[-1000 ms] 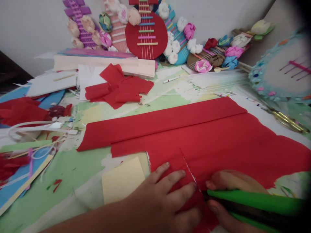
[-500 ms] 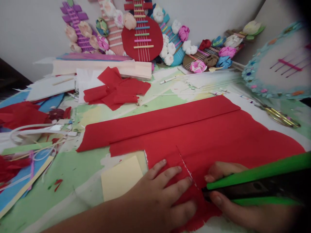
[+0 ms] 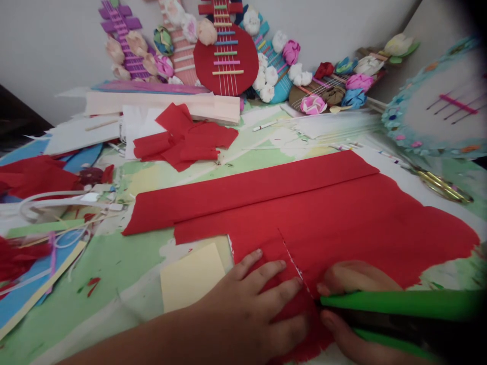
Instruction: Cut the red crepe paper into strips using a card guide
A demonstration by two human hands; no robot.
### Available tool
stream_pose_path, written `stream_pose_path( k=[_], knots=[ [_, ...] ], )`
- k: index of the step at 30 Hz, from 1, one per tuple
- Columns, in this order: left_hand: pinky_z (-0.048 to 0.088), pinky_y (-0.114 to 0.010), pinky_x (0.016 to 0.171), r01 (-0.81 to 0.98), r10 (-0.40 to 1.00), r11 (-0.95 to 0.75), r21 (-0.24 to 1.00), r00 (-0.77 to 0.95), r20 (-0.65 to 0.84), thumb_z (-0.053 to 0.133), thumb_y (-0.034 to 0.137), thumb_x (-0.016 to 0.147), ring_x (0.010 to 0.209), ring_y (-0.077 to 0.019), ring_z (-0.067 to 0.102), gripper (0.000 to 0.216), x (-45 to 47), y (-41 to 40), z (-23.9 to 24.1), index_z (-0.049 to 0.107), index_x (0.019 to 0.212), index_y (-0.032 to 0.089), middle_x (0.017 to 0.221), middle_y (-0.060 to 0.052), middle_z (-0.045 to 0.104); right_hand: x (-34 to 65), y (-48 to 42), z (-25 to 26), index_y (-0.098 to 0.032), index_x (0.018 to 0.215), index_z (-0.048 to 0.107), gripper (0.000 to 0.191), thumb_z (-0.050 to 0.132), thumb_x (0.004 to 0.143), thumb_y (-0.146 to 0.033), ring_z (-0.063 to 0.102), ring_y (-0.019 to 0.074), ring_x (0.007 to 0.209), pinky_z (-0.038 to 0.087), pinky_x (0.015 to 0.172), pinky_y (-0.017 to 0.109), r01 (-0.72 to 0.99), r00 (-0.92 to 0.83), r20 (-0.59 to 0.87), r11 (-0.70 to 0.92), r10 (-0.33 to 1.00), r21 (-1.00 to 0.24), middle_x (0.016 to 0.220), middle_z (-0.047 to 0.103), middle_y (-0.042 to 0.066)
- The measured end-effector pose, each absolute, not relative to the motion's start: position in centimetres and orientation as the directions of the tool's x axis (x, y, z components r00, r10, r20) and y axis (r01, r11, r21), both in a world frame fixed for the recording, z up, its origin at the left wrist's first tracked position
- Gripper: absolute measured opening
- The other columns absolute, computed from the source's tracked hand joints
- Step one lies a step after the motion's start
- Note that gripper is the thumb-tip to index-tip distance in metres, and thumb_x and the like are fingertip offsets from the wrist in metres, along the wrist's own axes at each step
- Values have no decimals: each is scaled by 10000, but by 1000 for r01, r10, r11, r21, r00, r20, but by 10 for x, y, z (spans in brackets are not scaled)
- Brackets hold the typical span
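Observation:
A large red sheet [image 3: 342, 223] that looks like crepe paper lies on the table, with a folded band along its far edge. My left hand [image 3: 262, 299] rests on it palm down, fingers spread, just left of a slit with pale edges. My right hand [image 3: 357, 284] grips a green-and-black utility knife [image 3: 395, 304] between thumb and fingers. Its tip is at the near end of the slit, close to my left fingertips; the blade itself is hard to make out. A pale yellow paper pad [image 3: 194, 274] sits beside my left wrist.
Gold-handled scissors [image 3: 443, 185] lie at right. Crumpled red pieces [image 3: 182, 139] and pale strips [image 3: 163, 106] are farther back. Decorated lute-like crafts, including a red one [image 3: 226, 66], lean on the wall. Cables [image 3: 64, 200] and scraps clutter the left.
The knife's handle has swung from slanting upward to nearly level, and my right hand has turned with it. My left hand stays in place on the red sheet. The view has shifted slightly.

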State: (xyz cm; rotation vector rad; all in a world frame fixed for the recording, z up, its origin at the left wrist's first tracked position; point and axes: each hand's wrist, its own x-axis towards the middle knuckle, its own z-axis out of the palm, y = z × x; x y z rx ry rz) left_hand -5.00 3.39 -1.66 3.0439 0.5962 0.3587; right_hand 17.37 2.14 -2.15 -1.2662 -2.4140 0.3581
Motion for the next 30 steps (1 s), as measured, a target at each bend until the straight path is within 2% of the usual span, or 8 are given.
stream_pose_path(
  k=[5, 8, 12, 17, 22, 27, 30],
  knots=[
    [286, -494, 866, 379, 381, -924, 56, 892, 245, 378, 353, 876, 995, -282, 471, 234, -51, 33, -19, 544, 1034, 307, 1143, -20, 518, 177, 20, -25, -240, 716, 550, 90, 585, 654, -296, 555, 147, 553, 452, 488, 240, 732, -497, 252, 557, 831, -393, 640, 583, 1],
    [282, -498, 872, 374, 376, -926, 57, 895, 240, 386, 355, 874, 1005, -283, 466, 234, -51, 34, -19, 538, 1046, 309, 1144, -21, 518, 174, 26, -14, -234, 710, 547, 97, 588, 658, -306, 559, 137, 534, 440, 445, 221, 700, -526, 181, 544, 831, -463, 614, 586, -8],
    [312, -495, 855, 363, 366, -930, 57, 901, 234, 378, 342, 880, 987, -281, 485, 240, -51, 35, -16, 541, 1052, 302, 1143, -24, 519, 168, 33, 2, -217, 671, 541, 110, 571, 675, -323, 550, 126, 491, 428, 427, 220, 695, -491, 82, 446, 867, -563, 577, 584, -14],
    [332, -490, 856, 363, 366, -930, 55, 909, 197, 377, 327, 888, 988, -275, 491, 234, -51, 35, -10, 552, 1042, 304, 1136, -13, 526, 168, 29, -6, -228, 664, 533, 129, 584, 661, -347, 532, 146, 499, 426, 453, 257, 721, -487, 21, 415, 873, -556, 572, 568, -2],
    [292, -482, 910, 372, 378, -926, 64, 910, 171, 423, 335, 874, 1018, -260, 471, 214, -52, 36, -7, 553, 1042, 308, 1163, -12, 511, 171, 25, -11, -249, 690, 540, 103, 589, 662, -336, 538, 157, 543, 425, 459, 252, 700, -453, 72, 405, 889, -588, 596, 564, 0],
    [324, -471, 886, 361, 371, -929, 82, 912, 178, 388, 330, 885, 1013, -267, 473, 232, -53, 36, -6, 549, 1050, 298, 1146, -14, 522, 170, 34, 1, -225, 725, 525, 101, 539, 718, -326, 558, 144, 532, 452, 453, 238, 642, -499, -71, 313, 863, -700, 599, 586, -5],
    [317, -478, 884, 369, 376, -926, 76, 906, 191, 395, 328, 883, 998, -263, 479, 225, -51, 35, -8, 553, 1041, 302, 1140, -9, 524, 168, 36, 3, -218, 684, 504, 115, 543, 714, -322, 553, 137, 511, 449, 452, 244, 663, -501, -60, 338, 864, -667, 584, 584, -9]
  ],
)
